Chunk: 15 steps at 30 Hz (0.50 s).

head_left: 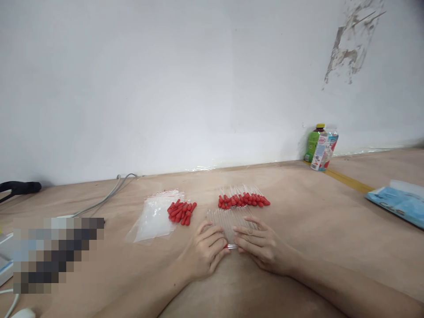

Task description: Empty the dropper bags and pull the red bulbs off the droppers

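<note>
My left hand (208, 248) is closed, pinching a red rubber bulb (226, 246) that shows only a small part between the fingers. A clear glass dropper tube (233, 247) lies level between my two hands, meeting the bulb at its left end. My right hand (260, 244) pinches the tube's other end, which the fingers hide. Just beyond both hands lies a row of bare glass tubes (225, 221). Farther back are several droppers (245, 200) with red bulbs on their near ends. Loose red bulbs (182, 213) form a pile at the left.
Clear zip bags (154, 219) lie partly under the loose bulbs. Two bottles, one green (312, 143) and one with a printed label (323, 152), stand by the wall. A blue packet (399, 203) lies at right. A grey cable (102, 201) crosses the left side.
</note>
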Available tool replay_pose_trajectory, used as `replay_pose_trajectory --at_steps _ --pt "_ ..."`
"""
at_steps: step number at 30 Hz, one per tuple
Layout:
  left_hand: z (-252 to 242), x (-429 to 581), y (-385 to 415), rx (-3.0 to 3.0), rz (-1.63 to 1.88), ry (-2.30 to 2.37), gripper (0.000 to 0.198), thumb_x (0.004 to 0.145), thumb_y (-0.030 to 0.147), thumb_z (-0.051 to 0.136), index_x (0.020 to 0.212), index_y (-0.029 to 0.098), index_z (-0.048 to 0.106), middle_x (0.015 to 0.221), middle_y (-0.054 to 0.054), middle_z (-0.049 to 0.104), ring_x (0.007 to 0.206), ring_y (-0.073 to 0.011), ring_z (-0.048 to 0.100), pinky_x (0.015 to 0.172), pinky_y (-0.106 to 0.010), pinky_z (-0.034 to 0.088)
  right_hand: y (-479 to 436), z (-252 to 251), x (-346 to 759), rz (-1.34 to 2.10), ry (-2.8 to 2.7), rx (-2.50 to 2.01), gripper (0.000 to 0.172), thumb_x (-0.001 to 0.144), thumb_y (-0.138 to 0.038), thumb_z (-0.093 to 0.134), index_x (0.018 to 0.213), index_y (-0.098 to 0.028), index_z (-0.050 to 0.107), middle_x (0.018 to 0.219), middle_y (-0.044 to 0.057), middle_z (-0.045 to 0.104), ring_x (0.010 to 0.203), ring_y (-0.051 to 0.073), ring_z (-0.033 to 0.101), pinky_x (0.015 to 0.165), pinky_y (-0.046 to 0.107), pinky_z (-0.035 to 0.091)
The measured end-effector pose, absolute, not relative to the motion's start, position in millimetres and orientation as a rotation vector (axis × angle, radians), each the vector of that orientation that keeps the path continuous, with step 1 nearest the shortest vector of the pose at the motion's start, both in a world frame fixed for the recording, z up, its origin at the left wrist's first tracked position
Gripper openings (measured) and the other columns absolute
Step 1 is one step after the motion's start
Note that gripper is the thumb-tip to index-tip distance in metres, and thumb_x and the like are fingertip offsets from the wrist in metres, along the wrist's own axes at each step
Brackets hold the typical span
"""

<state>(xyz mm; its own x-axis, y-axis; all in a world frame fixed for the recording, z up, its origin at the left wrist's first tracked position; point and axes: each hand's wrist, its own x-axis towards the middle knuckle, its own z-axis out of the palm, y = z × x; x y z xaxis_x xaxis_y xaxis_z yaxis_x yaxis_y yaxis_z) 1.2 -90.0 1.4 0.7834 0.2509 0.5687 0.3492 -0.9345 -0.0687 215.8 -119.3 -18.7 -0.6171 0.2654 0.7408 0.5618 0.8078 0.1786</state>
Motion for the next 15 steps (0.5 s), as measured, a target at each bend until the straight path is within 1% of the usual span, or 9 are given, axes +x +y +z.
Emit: replay_pose_trajectory --at_steps 4,9,13,15 --pt "1.7 0.2 -90.7 -2.805 -0.857 -0.46 0.012 0.085 0.018 0.045 0.082 0.017 0.056 0.078 -0.003 0.065 0.09 -0.0179 0.057 0.088 -0.038 0.037 -121.1 -17.5 220.7 -0.561 -2.274 -0.592 0.024 0.085 -0.008 0.044 0.106 -0.013 0.055 0.094 0.005 0.068 0.11 0.014 0.051 0.105 0.04 0.024" --pt "2.8 -0.3 -92.6 -2.809 -0.824 -0.409 0.01 0.085 0.018 0.046 0.083 0.016 0.056 0.08 -0.004 0.065 0.091 -0.0177 0.056 0.089 -0.037 0.036 -126.4 -13.4 225.0 -0.589 -2.301 -0.552 0.029 0.086 -0.008 0.038 0.109 -0.011 0.055 0.097 0.008 0.067 0.11 0.015 0.051 0.103 0.041 0.026" --pt "0.1 -6.1 -92.1 -2.789 -0.876 -0.387 0.013 0.085 0.016 0.043 0.083 0.016 0.056 0.081 -0.004 0.066 0.091 -0.0179 0.056 0.087 -0.036 0.037 -126.8 -14.1 239.2 -0.578 -2.317 -0.546 0.033 0.088 -0.01 0.033 0.115 -0.014 0.051 0.1 0.007 0.066 0.111 0.015 0.05 0.1 0.042 0.03" --pt "-0.1 -12.4 -87.3 -2.746 -0.949 -0.467 0.015 0.085 0.014 0.042 0.084 0.017 0.057 0.082 -0.004 0.065 0.087 -0.0179 0.055 0.081 -0.035 0.04 -122.5 -15.4 251.0 -0.552 -2.259 -0.649 0.033 0.087 -0.012 0.035 0.115 -0.018 0.052 0.099 0.006 0.066 0.107 0.017 0.053 0.096 0.041 0.035"
